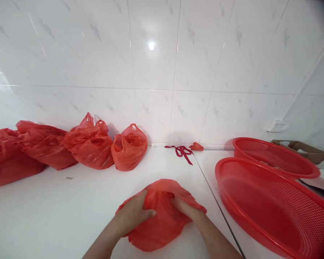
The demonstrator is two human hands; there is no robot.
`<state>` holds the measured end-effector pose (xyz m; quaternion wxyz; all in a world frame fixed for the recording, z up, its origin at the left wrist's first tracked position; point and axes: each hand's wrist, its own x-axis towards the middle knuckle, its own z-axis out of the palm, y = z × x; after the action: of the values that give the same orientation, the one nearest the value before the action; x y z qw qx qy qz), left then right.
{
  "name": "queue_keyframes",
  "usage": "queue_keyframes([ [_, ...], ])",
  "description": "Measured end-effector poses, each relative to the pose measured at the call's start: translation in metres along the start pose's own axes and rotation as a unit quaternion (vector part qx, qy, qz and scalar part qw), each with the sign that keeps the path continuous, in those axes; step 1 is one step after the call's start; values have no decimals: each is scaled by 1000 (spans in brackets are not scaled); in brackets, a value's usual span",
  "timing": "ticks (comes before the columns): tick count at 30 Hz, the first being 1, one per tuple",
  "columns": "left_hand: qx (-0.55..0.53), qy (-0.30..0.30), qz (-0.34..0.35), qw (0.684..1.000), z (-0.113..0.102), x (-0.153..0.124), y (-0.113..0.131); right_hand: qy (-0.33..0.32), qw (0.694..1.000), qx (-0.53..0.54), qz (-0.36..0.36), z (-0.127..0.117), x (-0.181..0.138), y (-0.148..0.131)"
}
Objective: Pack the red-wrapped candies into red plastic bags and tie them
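A thin red plastic bag [162,223] is spread low over the white table in front of me, its top rim opened wide. My left hand [135,214] is closed on the bag's left side, thumb showing on the near side and the other fingers tucked under the film. On the right side, my right hand [183,208] grips the bag too, with its fingertips sunk in the folds and hidden. Red film drapes against that wrist. What the bag contains, if anything, cannot be seen.
Several stuffed red plastic bags [89,147] line the wall on the left. Dark red ribbon [182,151] and a small red bundle [196,146] lie at the back. Two red plastic baskets [232,212] stand right, beyond a table seam, with a cardboard box [310,153] behind.
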<state>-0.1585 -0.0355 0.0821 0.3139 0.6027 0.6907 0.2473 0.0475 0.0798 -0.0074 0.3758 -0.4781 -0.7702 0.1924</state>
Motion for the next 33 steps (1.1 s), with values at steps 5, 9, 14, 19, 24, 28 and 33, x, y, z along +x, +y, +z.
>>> queue_keyframes([
  [5,-83,0,-72,994,-3,30,-23,-365,930,29,39,-29,-2,-5],
  [9,-37,-7,-96,995,12,55,-40,-389,905,129,113,-43,3,4],
  [14,6,-67,-31,997,26,63,-41,-366,834,339,234,-41,10,25],
  [19,24,-59,0,998,22,64,-49,-297,744,509,314,-41,20,42],
  [24,115,93,39,988,21,62,-60,-271,703,572,325,-40,22,45],
  [28,176,195,233,936,36,51,-42,-275,715,581,274,-35,20,39],
  [33,205,65,318,923,58,36,-21,-255,716,596,258,-32,23,36],
])
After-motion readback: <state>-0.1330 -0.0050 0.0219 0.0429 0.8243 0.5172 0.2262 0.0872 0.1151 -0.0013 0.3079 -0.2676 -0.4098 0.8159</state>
